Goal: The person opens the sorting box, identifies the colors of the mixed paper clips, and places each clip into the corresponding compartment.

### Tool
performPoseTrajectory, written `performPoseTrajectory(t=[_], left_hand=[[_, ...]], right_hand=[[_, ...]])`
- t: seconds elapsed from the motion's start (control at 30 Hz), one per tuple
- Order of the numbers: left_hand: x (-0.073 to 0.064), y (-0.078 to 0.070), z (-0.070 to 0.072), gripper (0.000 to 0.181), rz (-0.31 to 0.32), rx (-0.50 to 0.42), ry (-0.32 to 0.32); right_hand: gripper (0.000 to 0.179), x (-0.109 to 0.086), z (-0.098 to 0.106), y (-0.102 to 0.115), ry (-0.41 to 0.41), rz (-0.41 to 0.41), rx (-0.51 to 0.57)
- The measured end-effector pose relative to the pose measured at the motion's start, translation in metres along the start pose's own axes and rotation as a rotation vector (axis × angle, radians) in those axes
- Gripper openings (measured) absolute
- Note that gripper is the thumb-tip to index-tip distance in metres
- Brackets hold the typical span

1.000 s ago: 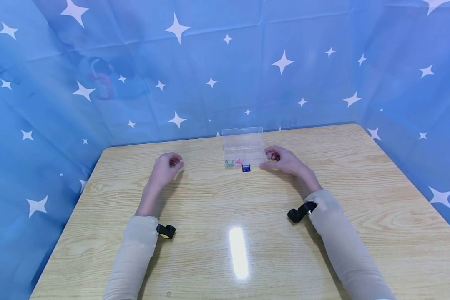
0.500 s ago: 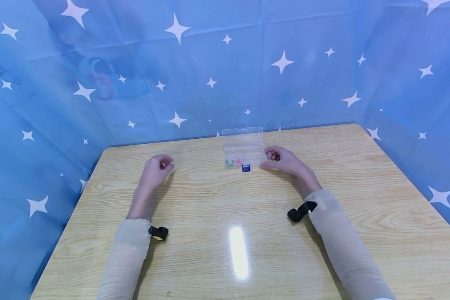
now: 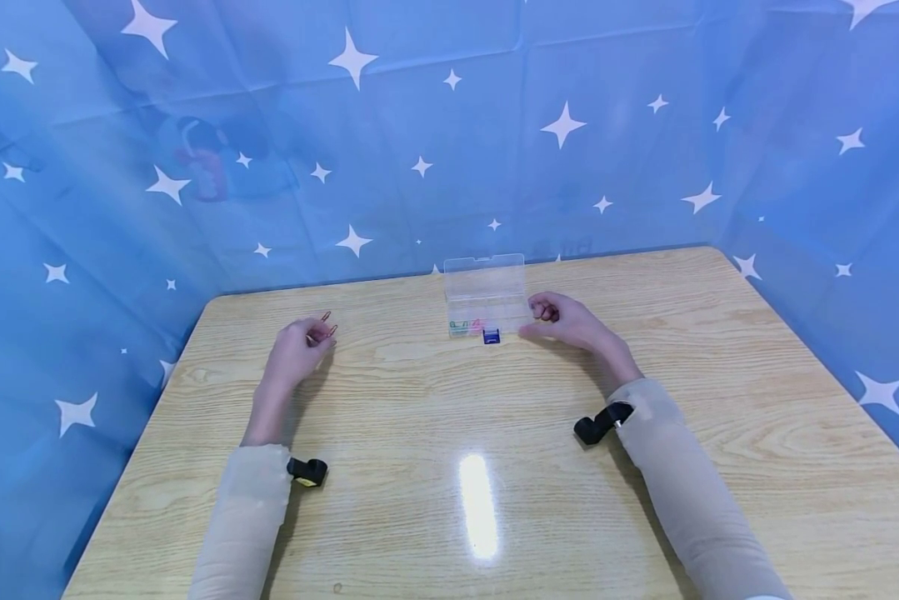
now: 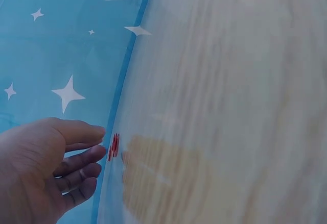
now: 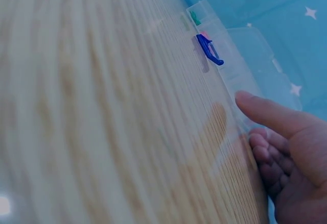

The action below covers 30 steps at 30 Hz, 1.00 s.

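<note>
My left hand point(image 3: 293, 354) hovers over the left part of the table, fingers loosely bent. Right by its fingertips are red paper clips point(image 4: 114, 147); in the left wrist view they sit just past the fingertips, between no fingers. A clear plastic box point(image 3: 486, 293) stands with its lid raised near the back edge. Green pieces point(image 3: 459, 326) and pink pieces point(image 3: 477, 324) lie in its left compartments. Against its front is a small dark blue clip-like piece point(image 5: 209, 49). My right hand point(image 3: 569, 321) rests by the box's right end, thumb straight, other fingers loosely curled; contact with the box is unclear.
The wooden table point(image 3: 389, 433) runs back to a blue curtain point(image 3: 434, 125) with white stars. A wrist camera point(image 3: 307, 472) is worn at the left cuff, another wrist camera point(image 3: 602, 423) at the right. Light glares off the table's middle.
My left hand has moved left and slightly toward me, and red paper clips now show at its fingertips. My right hand, the box and the blue piece have stayed put.
</note>
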<state>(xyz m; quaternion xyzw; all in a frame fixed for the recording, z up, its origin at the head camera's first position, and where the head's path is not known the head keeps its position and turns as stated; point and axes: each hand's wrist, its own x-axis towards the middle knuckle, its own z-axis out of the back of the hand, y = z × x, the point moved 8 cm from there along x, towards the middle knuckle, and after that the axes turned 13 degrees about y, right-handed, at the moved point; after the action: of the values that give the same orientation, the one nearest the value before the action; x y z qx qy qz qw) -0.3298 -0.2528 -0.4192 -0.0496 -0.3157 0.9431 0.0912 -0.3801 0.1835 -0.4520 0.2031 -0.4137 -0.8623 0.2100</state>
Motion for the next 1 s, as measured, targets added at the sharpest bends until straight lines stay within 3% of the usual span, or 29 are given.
performPoseTrajectory(t=[0.23, 0.57, 1.0], left_hand=[[-0.0036, 0.0067, -0.0023, 0.016, 0.051, 0.034, 0.041], [-0.0053, 0.0098, -0.0038, 0.017, 0.076, 0.045, 0.077], [-0.0061, 0.0069, -0.001, 0.016, 0.048, 0.007, 0.047]], right_hand=[[0.054, 0.0004, 0.0, 0.0008, -0.003, 0.011, 0.0], [0.052, 0.0005, -0.0007, 0.0021, 0.003, 0.014, -0.005], [0.053, 0.0008, -0.0006, 0.0018, 0.001, 0.009, -0.007]])
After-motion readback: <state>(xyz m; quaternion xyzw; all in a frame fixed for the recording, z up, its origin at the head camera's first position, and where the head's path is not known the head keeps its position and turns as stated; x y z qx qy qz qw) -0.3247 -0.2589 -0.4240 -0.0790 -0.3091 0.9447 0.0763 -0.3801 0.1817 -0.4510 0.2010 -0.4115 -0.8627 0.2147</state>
